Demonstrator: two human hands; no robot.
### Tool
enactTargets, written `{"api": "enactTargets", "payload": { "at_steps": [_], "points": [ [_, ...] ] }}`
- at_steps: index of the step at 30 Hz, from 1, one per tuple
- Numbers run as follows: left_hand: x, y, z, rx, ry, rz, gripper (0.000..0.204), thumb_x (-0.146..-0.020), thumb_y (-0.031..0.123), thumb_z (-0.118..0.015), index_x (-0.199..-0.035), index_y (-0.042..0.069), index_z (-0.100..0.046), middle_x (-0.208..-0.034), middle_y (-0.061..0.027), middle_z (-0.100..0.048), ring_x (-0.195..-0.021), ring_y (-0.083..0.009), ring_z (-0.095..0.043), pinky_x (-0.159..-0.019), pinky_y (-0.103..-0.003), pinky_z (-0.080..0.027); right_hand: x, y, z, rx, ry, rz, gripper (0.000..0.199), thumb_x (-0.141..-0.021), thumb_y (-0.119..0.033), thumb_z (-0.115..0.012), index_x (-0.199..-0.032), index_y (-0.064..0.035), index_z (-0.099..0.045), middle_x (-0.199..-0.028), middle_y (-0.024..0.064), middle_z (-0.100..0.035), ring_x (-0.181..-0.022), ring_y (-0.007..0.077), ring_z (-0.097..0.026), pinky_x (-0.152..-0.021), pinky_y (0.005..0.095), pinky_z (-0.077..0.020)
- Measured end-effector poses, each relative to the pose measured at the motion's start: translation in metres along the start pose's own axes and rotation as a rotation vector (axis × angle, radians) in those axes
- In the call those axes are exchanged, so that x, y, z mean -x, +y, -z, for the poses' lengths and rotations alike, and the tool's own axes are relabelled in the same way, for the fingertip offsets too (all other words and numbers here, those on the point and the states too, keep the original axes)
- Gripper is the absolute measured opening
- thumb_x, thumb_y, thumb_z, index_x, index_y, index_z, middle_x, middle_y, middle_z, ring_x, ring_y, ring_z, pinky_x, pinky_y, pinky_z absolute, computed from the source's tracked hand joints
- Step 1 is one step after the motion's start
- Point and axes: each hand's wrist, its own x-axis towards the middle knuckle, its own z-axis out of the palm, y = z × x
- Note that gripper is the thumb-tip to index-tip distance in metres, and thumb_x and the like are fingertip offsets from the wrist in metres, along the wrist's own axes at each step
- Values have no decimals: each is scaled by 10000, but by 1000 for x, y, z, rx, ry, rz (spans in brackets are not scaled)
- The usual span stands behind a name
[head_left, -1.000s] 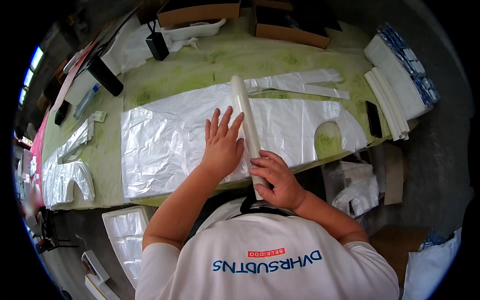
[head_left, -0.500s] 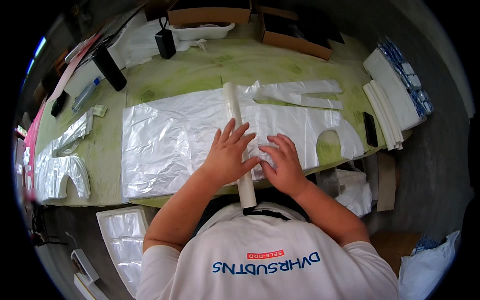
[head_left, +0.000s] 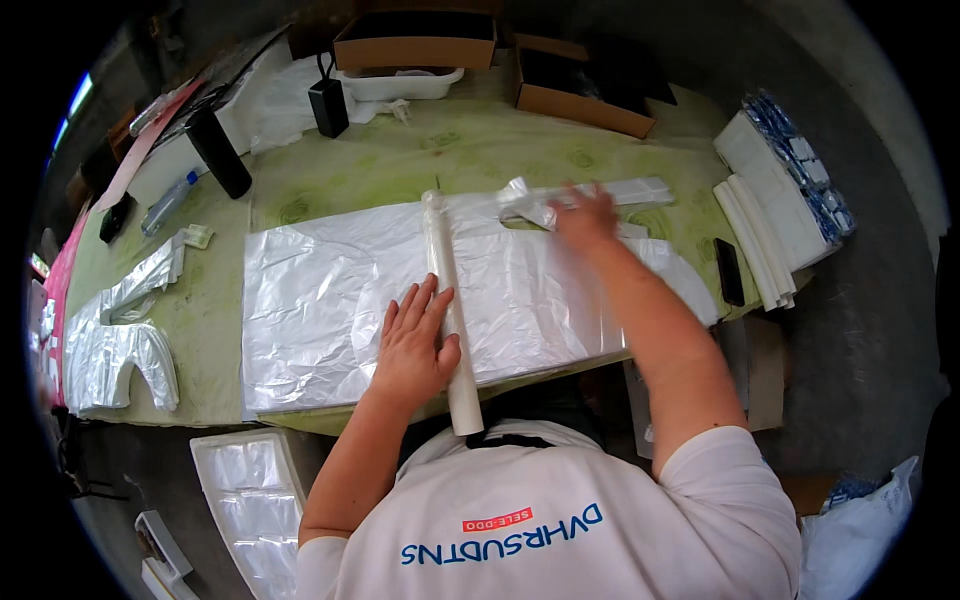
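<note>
A sheet of thin, shiny plastic (head_left: 330, 310), cut like an apron or gown with strips at its right end, lies spread over the table. Across it rests a long pale roller tube (head_left: 452, 310), its near end jutting past the table edge toward me. My left hand (head_left: 415, 340) lies open on the sheet, fingers stretched and touching the tube's left side. Over the far strip (head_left: 640, 191) of the plastic is my right hand (head_left: 588, 220), smeared by motion. A crumpled fold (head_left: 520, 203) of plastic sits just left of it; whether the fingers grip anything cannot be made out.
Another folded plastic piece (head_left: 120, 345) lies at the left. A bottle (head_left: 170, 203), a black cylinder (head_left: 218, 153) and a black box-shaped device (head_left: 328, 107) stand farther back. Cardboard boxes (head_left: 585, 105) line the far edge. A phone (head_left: 729, 272) and white rolls (head_left: 752, 245) lie right.
My right hand has moved away from the middle, far and right, to the strips. My left hand has shifted left and nearer me. The tube has shifted slightly left and toward me.
</note>
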Motion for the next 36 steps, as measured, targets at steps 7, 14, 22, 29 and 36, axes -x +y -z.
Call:
{"api": "enactTargets", "payload": {
  "at_steps": [7, 14, 22, 29, 36],
  "points": [
    [-1, 3, -3, 27, 4, -3, 637, -874, 184, -564, -1497, 112, -449, -1615, -151, -348, -1494, -320, -321, -1237, -524, -187, -28, 282, 95, 297, 25, -549, 791, -892, -654, -566, -1550, -242, -415, -1574, 203, -395, -1454, 414, -343, -1176, 534, -299],
    [-1, 5, -1, 35, 20, 2, 636, -860, 216, -580, -1484, 133, -484, -1599, -139, -385, -1477, -318, -360, -1236, -522, -191, 80, 177, 46, -154, 218, 263, 594, -846, -293, -789, -1400, -213, -591, -1570, 292, -328, -1454, 445, -335, -1178, 488, -324],
    [-3, 1, -3, 54, 5, -10, 641, -872, 159, -560, -1504, 134, -457, -1622, -135, -348, -1485, -313, -348, -1236, -522, -197, 89, 15, 27, -35, -185, 177, 699, -848, -383, -740, -1473, -169, -511, -1618, 171, -316, -1515, 404, -209, -1201, 619, -190],
    [-2, -2, -6, 60, 27, -17, 631, -864, 216, -580, -1482, 135, -485, -1597, -149, -385, -1461, -325, -386, -1225, -533, -220, 155, -10, 7, -380, 87, 657, 761, -797, -259, -737, -1480, -66, -462, -1556, 103, -424, -1478, 384, -306, -1175, 654, -197],
    [-1, -3, -4, 66, 34, -28, 639, -866, 208, -584, -1493, 142, -477, -1600, -146, -381, -1463, -321, -384, -1227, -530, -214, 149, -29, 12, -253, 182, 520, 681, -813, -341, -763, -1453, -275, -540, -1598, 121, -349, -1504, 414, -223, -1178, 672, -152]
  ]
}}
